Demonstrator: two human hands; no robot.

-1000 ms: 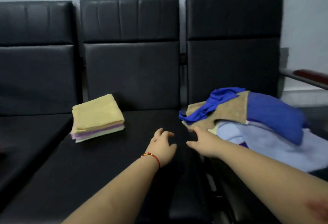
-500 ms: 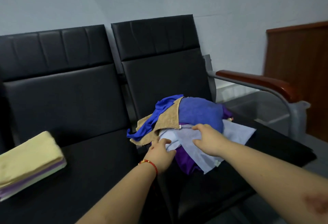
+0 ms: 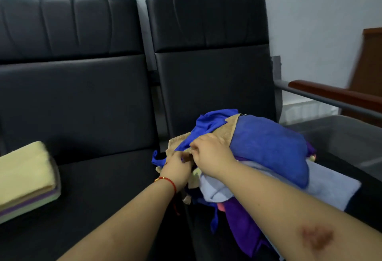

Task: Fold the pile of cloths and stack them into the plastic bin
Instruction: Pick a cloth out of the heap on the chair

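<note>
Two bare hands work at one loose pile of unfolded cloths (image 3: 258, 157), which lies on the right-hand black padded seat (image 3: 372, 198), at about 4 o'clock from the frame's middle. The left hand (image 3: 178, 168), with a red cord bracelet (image 3: 168, 181) at the wrist, and the right hand (image 3: 210, 155) meet at the pile's 9 o'clock edge, each grip curled and pinched on a tan terry cloth (image 3: 224, 130) under a draped royal-blue cloth (image 3: 208, 122). At least five cloths can be counted in the heap; the arms hide part of it. One neat stack of folded cloths (image 3: 24, 178), yellow on top, rests on the left seat at 8 o'clock. One grey translucent plastic bin (image 3: 341, 136) sits at 3 o'clock, beyond a wooden armrest (image 3: 330, 93). Two black seat backs (image 3: 213, 54) stand against a pale wall (image 3: 310, 12).
</note>
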